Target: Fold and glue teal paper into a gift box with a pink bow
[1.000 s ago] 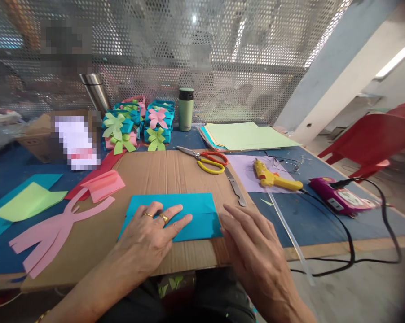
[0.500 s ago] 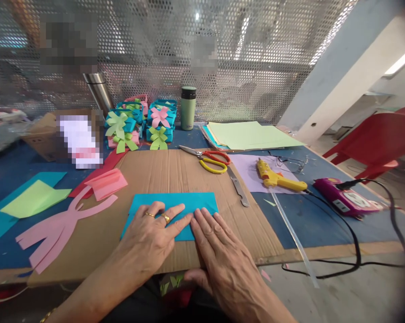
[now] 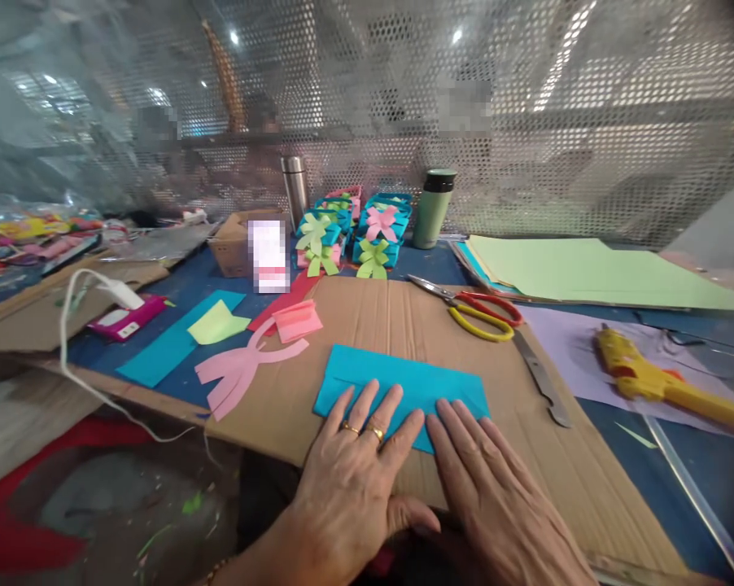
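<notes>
A folded teal paper sheet (image 3: 404,381) lies on a brown cardboard mat (image 3: 416,325). My left hand (image 3: 348,480), with two rings, lies flat with its fingers spread on the sheet's near edge. My right hand (image 3: 495,496) rests flat beside it, fingertips on the sheet's lower right part. The two hands touch side by side. Neither hand grips anything.
Red-and-yellow scissors (image 3: 477,309) and a metal blade (image 3: 541,378) lie right of the sheet; a yellow glue gun (image 3: 653,378) farther right. Pink cutout (image 3: 245,366), folded pink paper (image 3: 297,319), paper flower boxes (image 3: 355,236), a green flask (image 3: 433,208) and stacked paper sheets (image 3: 587,268) sit behind.
The view has swung left. My right hand slid left along the teal sheet and now lies against my left hand, which has stayed pressed on the paper.
</notes>
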### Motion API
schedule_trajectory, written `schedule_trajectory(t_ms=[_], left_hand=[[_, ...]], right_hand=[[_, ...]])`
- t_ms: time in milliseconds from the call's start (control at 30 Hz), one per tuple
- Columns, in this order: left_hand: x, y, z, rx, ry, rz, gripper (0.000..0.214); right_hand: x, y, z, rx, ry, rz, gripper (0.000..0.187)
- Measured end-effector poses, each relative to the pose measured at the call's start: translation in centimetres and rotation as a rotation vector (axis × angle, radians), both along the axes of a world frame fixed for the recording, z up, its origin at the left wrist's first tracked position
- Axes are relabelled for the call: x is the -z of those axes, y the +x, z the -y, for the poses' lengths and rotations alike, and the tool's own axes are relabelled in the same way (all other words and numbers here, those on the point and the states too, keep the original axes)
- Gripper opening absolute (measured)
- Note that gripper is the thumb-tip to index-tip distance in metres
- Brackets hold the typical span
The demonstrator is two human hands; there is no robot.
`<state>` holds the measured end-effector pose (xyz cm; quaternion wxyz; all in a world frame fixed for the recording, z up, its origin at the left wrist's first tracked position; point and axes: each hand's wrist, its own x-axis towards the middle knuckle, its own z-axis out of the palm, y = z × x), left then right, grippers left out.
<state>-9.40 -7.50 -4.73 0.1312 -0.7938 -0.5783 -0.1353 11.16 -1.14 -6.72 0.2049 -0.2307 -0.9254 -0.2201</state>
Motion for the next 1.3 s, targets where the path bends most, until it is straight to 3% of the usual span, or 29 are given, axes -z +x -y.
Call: schedule_trajectory(t_ms=[233, 733, 967, 1300], left_hand=[[0.2, -0.7, 0.2, 0.021, -0.083, 0.004, 0.089], [0.0, -1.9, 0.6, 0.044, -0.110, 0.020, 0.095], [0.9, -1.5, 0.9, -0.042, -0.002, -0.002, 0.100], [0.8, -1.1, 0.7, -0.060, 0.023, -0.016, 0.098]], right_hand=[[-0.4, 0.1, -0.2, -0.031, 0.038, 0.003, 0.068], [-0.8, 0.7, -0.1, -0.012, 0.004, 0.056, 0.075], [-0.6, 0.7, -0.1, -0.018, 0.006, 0.050, 0.073], [-0.8, 0.3, -0.2, -0.012, 0.017, 0.029, 0.071]])
